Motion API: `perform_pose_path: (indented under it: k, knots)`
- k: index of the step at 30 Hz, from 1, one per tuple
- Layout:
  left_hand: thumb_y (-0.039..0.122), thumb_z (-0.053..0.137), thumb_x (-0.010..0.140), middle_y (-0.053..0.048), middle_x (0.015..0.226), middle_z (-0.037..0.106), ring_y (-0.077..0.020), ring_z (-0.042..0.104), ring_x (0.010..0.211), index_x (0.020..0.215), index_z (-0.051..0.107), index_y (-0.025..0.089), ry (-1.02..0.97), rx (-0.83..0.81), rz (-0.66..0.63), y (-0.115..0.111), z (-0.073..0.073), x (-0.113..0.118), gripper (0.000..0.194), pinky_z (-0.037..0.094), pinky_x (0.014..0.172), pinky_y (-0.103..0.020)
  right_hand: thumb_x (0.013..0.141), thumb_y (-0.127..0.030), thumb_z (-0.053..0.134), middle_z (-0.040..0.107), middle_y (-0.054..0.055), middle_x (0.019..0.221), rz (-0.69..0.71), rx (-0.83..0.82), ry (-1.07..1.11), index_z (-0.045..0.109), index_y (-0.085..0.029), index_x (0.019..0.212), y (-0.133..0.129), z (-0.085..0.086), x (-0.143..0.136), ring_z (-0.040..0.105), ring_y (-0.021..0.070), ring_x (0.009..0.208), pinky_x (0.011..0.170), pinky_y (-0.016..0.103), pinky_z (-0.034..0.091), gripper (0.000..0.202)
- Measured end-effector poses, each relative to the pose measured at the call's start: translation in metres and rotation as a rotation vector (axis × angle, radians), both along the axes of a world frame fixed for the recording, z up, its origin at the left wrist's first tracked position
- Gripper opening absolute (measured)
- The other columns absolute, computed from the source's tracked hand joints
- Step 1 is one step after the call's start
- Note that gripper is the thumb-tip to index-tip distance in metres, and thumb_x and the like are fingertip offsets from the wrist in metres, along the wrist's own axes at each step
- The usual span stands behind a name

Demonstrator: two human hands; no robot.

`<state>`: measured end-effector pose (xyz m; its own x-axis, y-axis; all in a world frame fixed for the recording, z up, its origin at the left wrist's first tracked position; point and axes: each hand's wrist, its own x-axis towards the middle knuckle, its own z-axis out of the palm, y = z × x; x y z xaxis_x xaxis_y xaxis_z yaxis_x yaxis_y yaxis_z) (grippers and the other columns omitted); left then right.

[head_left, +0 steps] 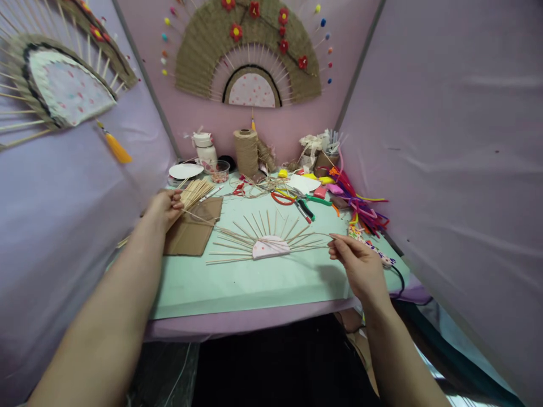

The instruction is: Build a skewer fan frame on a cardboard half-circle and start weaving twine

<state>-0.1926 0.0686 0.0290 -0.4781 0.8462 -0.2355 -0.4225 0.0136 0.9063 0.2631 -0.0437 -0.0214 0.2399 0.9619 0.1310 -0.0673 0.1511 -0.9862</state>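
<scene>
My left hand (163, 208) is closed at the left, pinching one end of a thin twine (199, 218), beside a bundle of wooden sticks (195, 191). The twine stretches across the table to my right hand (350, 254), whose fingers are pinched on its other end. Between the hands lies a small white half-circle with pink spots (270, 247), and thin sticks fan out from it to the left, top and right. Strands of twine pass above the half-circle. Under the stick bundle is a brown cardboard piece (190, 237).
Scissors (283, 198), green-handled pliers (318, 200) and red scissors lie behind the fan. Farther back stand a twine spool (246, 152), a white bottle (206, 151) and a clear cup. Colourful pipe cleaners (356, 200) lie right. Finished fans (190, 62) hang on the walls.
</scene>
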Motion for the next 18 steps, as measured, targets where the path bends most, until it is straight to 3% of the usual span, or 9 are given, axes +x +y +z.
perform_pose_path:
  k: [2,5,9,11,12,13,15,17,18]
  knots:
    - [0.007,0.038,0.096,0.006,0.063,0.044,-0.0001,0.040,0.047,0.091,0.056,0.007,0.154,-0.076,0.028,0.004,0.004,0.001,0.018,0.035,0.047,-0.009,0.074,-0.040,0.078,0.072,0.004,0.080,-0.028,0.041,-0.049,0.076,-0.019,0.096,0.002,0.003,-0.001,0.065,0.0126,0.065,0.067,0.031,0.058,0.031]
    - [0.030,0.052,0.095,-0.007,0.101,0.063,-0.0150,0.063,0.086,0.109,0.059,0.010,0.431,-0.143,0.087,0.013,0.013,-0.002,0.026,0.054,0.073,-0.031,0.075,-0.038,0.077,0.073,0.005,0.084,-0.088,0.111,-0.051,0.077,-0.020,0.095,0.005,0.008,-0.001,0.068,0.0144,0.070,0.073,0.033,0.059,0.026]
    - [0.032,0.050,0.094,-0.012,0.103,0.064,-0.0262,0.057,0.116,0.084,0.059,0.008,0.735,-0.215,0.161,0.010,0.027,0.006,0.027,0.043,0.091,-0.044,0.072,-0.035,0.078,0.074,0.005,0.081,-0.004,0.066,-0.007,0.077,-0.019,0.086,0.002,0.011,-0.014,0.070,0.0155,0.070,0.073,0.033,0.059,0.021]
    - [0.031,0.062,0.085,-0.014,0.121,0.059,-0.0327,0.042,0.133,0.091,0.060,0.009,0.944,-0.207,0.209,-0.005,0.032,0.028,0.023,0.031,0.103,-0.050,0.072,-0.033,0.077,0.074,0.005,0.078,0.088,0.019,-0.023,0.076,-0.019,0.085,-0.002,0.012,-0.028,0.070,0.0159,0.069,0.072,0.032,0.059,0.019]
    - [0.032,0.071,0.077,-0.020,0.133,0.052,-0.0380,0.037,0.136,0.106,0.059,0.009,1.179,-0.169,0.215,-0.015,0.033,0.044,0.039,0.029,0.107,-0.053,0.072,-0.032,0.076,0.074,0.004,0.077,0.128,0.009,-0.036,0.076,-0.018,0.084,-0.004,0.012,-0.036,0.070,0.0160,0.069,0.072,0.032,0.059,0.018]
    - [0.032,0.072,0.075,-0.025,0.139,0.046,-0.0401,0.037,0.135,0.120,0.053,0.006,1.366,-0.102,0.180,-0.027,0.032,0.063,0.056,0.028,0.108,-0.055,0.073,-0.031,0.074,0.073,0.004,0.077,0.162,0.009,-0.048,0.075,-0.018,0.084,-0.005,0.012,-0.043,0.070,0.0159,0.069,0.072,0.031,0.058,0.017]
    - [0.031,0.064,0.083,-0.020,0.136,0.052,-0.0327,0.046,0.129,0.128,0.050,0.007,1.489,0.083,-0.019,-0.053,0.026,0.106,0.053,0.034,0.108,-0.049,0.076,-0.029,0.071,0.073,0.004,0.079,0.218,0.039,-0.084,0.075,-0.018,0.083,-0.007,0.011,-0.055,0.069,0.0151,0.069,0.071,0.029,0.057,0.013]
    - [0.036,0.059,0.087,-0.012,0.125,0.062,-0.0260,0.056,0.117,0.121,0.058,0.015,1.498,0.177,-0.403,-0.075,0.013,0.145,0.040,0.041,0.103,-0.041,0.079,-0.026,0.068,0.071,0.003,0.079,0.290,0.077,-0.143,0.075,-0.019,0.083,-0.007,0.008,-0.062,0.068,0.0138,0.068,0.069,0.027,0.055,0.011]
    - [0.037,0.059,0.087,-0.010,0.118,0.065,-0.0251,0.059,0.112,0.114,0.062,0.017,1.504,0.176,-0.534,-0.083,0.005,0.161,0.034,0.042,0.101,-0.040,0.080,-0.025,0.066,0.070,0.002,0.078,0.325,0.090,-0.173,0.075,-0.019,0.084,-0.007,0.007,-0.062,0.066,0.0130,0.067,0.068,0.026,0.054,0.011]
